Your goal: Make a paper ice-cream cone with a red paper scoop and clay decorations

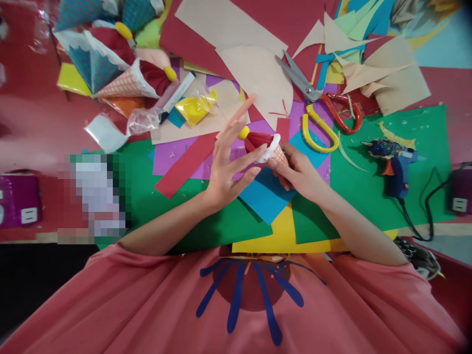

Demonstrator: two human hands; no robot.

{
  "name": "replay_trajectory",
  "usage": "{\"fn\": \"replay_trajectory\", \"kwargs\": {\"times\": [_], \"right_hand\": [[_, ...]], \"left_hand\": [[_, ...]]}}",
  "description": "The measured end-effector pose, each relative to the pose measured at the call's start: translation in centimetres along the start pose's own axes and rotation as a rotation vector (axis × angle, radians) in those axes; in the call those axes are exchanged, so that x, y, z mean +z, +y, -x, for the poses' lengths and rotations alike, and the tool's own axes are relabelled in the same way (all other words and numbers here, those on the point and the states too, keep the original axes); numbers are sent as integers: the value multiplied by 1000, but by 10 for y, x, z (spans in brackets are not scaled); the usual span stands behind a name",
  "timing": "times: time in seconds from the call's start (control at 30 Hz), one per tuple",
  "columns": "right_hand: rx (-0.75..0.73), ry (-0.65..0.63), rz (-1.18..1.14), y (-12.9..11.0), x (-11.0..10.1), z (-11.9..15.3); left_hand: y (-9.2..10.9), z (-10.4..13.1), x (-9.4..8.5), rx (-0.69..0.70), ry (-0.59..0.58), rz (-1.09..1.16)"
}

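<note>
A small paper cone (280, 155) with an orange-and-white check, a white trim (273, 143) and a dark red top (258, 140) lies sideways in front of me. A yellow ball (243, 132) sits at the tip of the red part. My right hand (295, 168) grips the checked end between thumb and fingers. My left hand (230, 167) is spread beside the cone, one finger reaching to the white trim; its fingers are apart. Below the cone is a blue sheet (267, 196).
Red-and-yellow-handled scissors (311, 93) lie open beyond my hands. A blue glue gun (398, 172) with a cord rests on the green sheet (431, 137) at right. Finished-looking cones (121, 86), a marker (179, 96) and a yellow clay packet (195, 108) are at upper left. Paper scraps (354, 64) lie upper right.
</note>
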State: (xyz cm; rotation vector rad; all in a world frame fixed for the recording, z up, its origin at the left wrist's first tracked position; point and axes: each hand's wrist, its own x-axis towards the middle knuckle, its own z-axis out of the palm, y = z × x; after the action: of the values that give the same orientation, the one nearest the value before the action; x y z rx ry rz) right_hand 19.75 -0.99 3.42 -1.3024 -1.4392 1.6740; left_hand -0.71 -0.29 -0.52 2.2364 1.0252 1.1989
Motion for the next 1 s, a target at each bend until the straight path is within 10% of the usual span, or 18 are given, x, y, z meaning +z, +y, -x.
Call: {"fn": "replay_trajectory", "kwargs": {"times": [0.37,1.0], "right_hand": [[-45,127,232,3,8,4],[-63,85,284,4,6,3]], "left_hand": [[5,-4,1,-67,125,42],[5,-7,0,-224,9,161]]}}
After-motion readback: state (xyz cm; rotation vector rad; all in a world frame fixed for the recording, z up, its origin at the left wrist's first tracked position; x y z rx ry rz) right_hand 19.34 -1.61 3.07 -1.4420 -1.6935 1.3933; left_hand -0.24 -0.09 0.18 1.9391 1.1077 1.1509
